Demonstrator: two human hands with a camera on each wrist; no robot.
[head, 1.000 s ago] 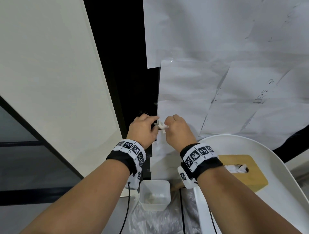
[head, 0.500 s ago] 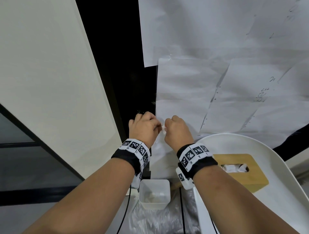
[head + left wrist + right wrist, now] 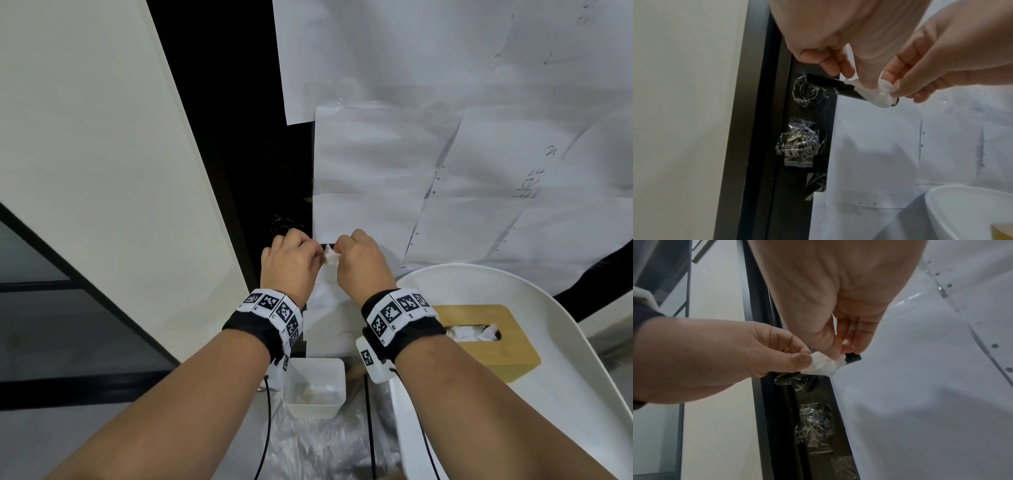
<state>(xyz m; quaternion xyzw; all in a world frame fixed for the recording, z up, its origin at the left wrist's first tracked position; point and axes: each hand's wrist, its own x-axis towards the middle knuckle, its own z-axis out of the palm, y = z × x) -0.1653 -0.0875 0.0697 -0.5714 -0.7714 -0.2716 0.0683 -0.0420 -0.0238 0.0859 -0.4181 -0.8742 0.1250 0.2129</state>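
White tissue (image 3: 330,256) on door handle (image 3: 828,83)
The left hand (image 3: 289,265) pinches it at nine o'clock, the right hand (image 3: 363,265) at three.

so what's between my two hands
A white tissue wrapped on the black handle; left hand and right hand both pinch it. Clearest in the left wrist view.

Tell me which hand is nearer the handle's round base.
Left. The left hand holds tissue by the base; the right hand pinches tissue at the free end of the handle.

Cream wall (image 3: 85,154) beside black frame (image 3: 219,102), white chair (image 3: 582,394) at right
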